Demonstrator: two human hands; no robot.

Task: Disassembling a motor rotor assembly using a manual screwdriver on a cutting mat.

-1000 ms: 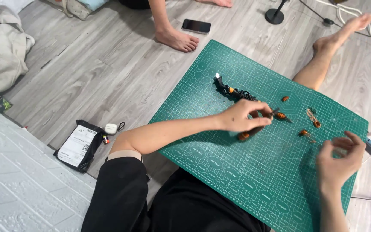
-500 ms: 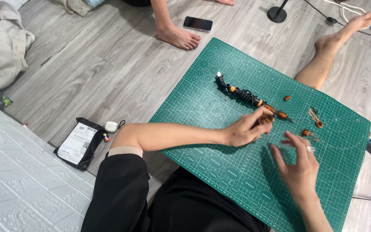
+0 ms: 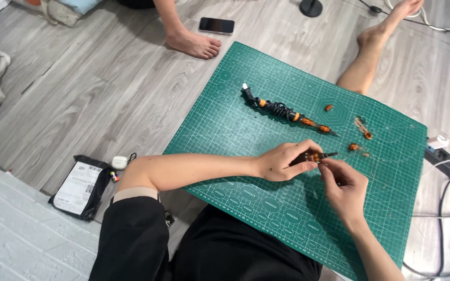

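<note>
Right hand has come in from the side since half a second ago, and it's now meeting the left hand in the middle of the green gridded cutting mat. The left one has lifted the small dark tool with an orange band and a thin metal tip a bit closer to the body too.

So right now: left hand is pinching that small tool between thumb and fingers, tip poking out to the right. Right hand's fingertips are closed on the same tool at its orange end, so both hands have hold of it, low over the mat's near half.

Further up the mat there's a long black-and-orange soldering iron with its coiled cord wrapped around it, lying diagonally, well apart from the hands. A few small orange bits are scattered to its right, near the mat's far right corner.

Off the mat: a black pouch with a white label and a little white earbud case on the grey wood floor by the left elbow, a dark phone next to somebody else's bare foot up top, and a black power strip with cables at the right edge
</note>
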